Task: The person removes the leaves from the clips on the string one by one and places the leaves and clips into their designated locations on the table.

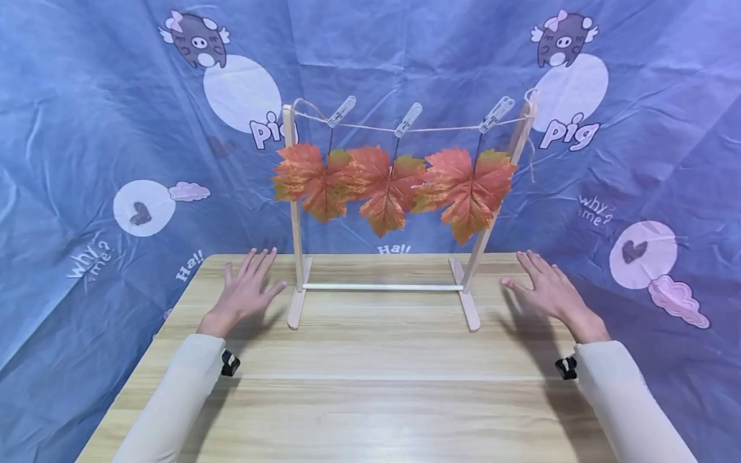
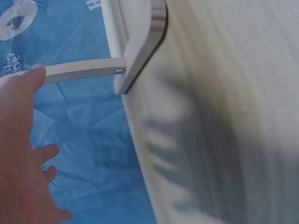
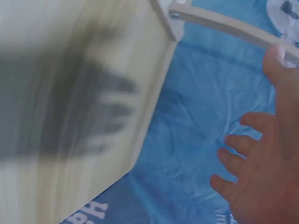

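A small wooden rack [image 1: 294,238] stands at the back of the table, with a string [image 1: 442,130] tied between its two posts. Three orange-red maple leaves hang from it: a left leaf [image 1: 315,183], a middle leaf [image 1: 388,190] and a right leaf [image 1: 470,191]. Each stem is held by a clothespin, the left one [image 1: 341,111], the middle one [image 1: 408,120] and the right one [image 1: 496,115]. Left of the rack my left hand [image 1: 246,290] hovers with spread fingers, holding nothing. To the right, my right hand [image 1: 550,292] hovers likewise, fingers spread. Both cast shadows on the wood.
A white rod [image 1: 382,287] joins the rack's feet low down. The light wooden table [image 1: 370,411] reaches back to a blue printed cloth [image 1: 370,38], which hangs behind and along both sides. A small black device [image 1: 230,363] sits at the left wrist, another [image 1: 566,368] at the right.
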The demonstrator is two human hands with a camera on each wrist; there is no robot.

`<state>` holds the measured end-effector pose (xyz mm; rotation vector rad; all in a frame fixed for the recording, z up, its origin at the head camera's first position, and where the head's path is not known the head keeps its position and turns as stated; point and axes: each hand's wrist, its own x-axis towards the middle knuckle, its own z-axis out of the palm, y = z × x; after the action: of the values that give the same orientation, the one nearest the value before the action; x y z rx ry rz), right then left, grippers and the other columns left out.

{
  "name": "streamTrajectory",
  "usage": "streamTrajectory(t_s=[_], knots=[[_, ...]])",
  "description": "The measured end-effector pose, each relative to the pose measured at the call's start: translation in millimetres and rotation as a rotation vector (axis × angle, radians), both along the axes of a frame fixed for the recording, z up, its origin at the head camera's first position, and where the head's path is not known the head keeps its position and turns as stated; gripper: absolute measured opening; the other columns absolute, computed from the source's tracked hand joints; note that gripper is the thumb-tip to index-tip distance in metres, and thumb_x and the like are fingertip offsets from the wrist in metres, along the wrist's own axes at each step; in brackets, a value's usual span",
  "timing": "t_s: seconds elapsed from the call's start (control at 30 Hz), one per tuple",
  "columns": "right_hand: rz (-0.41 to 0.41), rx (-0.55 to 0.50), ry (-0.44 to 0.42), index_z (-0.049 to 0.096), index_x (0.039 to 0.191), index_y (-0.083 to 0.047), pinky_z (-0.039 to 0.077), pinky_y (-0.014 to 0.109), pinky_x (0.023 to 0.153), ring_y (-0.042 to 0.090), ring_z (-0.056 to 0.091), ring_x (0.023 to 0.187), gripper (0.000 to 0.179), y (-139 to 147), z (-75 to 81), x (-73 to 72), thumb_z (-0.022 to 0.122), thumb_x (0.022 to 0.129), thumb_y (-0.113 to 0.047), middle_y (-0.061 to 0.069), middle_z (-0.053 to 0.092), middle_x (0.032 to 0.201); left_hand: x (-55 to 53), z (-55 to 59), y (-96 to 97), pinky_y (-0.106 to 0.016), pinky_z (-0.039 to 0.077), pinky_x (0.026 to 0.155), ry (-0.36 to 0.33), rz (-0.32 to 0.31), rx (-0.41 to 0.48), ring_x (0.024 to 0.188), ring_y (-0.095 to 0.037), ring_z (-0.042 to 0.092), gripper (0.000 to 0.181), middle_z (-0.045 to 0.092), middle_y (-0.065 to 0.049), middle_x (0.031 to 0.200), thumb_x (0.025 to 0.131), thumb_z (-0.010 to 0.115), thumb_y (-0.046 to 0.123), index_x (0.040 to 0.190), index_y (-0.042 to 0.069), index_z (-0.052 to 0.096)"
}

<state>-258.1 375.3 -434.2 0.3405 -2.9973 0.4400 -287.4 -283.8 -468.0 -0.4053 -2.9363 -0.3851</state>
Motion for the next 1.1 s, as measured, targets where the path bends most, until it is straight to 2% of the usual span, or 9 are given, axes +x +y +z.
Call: streamTrajectory(t_s=[0.1,0.2,0.33,0.47,0.6,0.83,1.1], knots=[[-0.011,-0.006,0.097,0.046,0.156,0.004,0.04,0.077,0.111,0.06,0.049,0.138,0.076,-5,9.8,0.1,0.061,0.106,-0.052,0.034,0.049,0.156,-1.1,5.0,2.1,-0.08,0.013,0.126,0.039,-0.021,0.005,0.16,-0.045,0.028,0.082,0.03,-0.02,0.173,0.108,0.054,0.051,0.172,0.02,0.015],[-0.017,-0.026,0.145,0.06,0.145,0.0,0.052,0.074,0.093,0.055,0.066,0.118,0.061,-12,21.8,1.4,0.064,0.106,-0.046,0.028,0.068,0.136,-1.2,12.2,6.6,-0.075,0.029,0.123,0.083,-0.047,0.012,0.15,-0.05,0.043,0.078,0.043,-0.025,0.165,0.109,0.054,0.047,0.172,0.017,0.018],[0.0,-0.064,0.162,0.073,0.126,-0.006,0.058,0.065,0.08,0.038,0.075,0.097,0.038,-25,37.9,1.7,0.065,0.107,-0.038,0.017,0.079,0.109,-0.1,24.5,13.4,-0.07,0.047,0.111,0.167,-0.071,0.024,0.133,-0.051,0.059,0.069,0.06,-0.028,0.148,0.109,0.059,0.038,0.166,0.008,0.034],[0.018,-0.076,0.212,0.078,0.106,-0.012,0.056,0.05,0.066,0.023,0.071,0.079,0.02,-38,49.3,3.2,0.069,0.105,-0.03,0.005,0.078,0.089,0.6,36.4,21.1,-0.062,0.059,0.094,0.256,-0.096,0.038,0.116,-0.045,0.07,0.047,0.074,-0.02,0.127,0.106,0.065,0.026,0.147,0.004,0.06],[0.043,-0.081,0.249,0.077,0.096,-0.013,0.048,0.038,0.059,0.013,0.061,0.068,0.015,-51,60.5,5.2,0.071,0.103,-0.025,-0.002,0.071,0.077,3.2,50.0,30.4,-0.057,0.063,0.08,0.302,-0.116,0.075,0.102,-0.038,0.074,0.029,0.079,-0.014,0.109,0.103,0.068,0.019,0.128,0.004,0.074],[0.11,-0.087,0.276,0.073,0.091,-0.013,0.039,0.031,0.058,0.01,0.05,0.062,0.015,-79,85.0,8.0,0.073,0.103,-0.023,-0.005,0.061,0.069,9.2,73.6,43.8,-0.05,0.062,0.07,0.404,-0.134,0.131,0.085,-0.03,0.074,0.009,0.078,-0.012,0.093,0.099,0.071,0.009,0.102,0.004,0.077],[0.208,-0.108,0.31,0.074,0.093,-0.014,0.042,0.028,0.059,0.009,0.05,0.062,0.015,-112,114.8,12.6,0.072,0.104,-0.024,-0.005,0.061,0.069,13.2,99.6,61.2,-0.045,0.059,0.064,0.442,-0.131,0.215,0.074,-0.025,0.071,0.01,0.075,-0.007,0.083,0.099,0.069,0.008,0.094,0.006,0.077]])
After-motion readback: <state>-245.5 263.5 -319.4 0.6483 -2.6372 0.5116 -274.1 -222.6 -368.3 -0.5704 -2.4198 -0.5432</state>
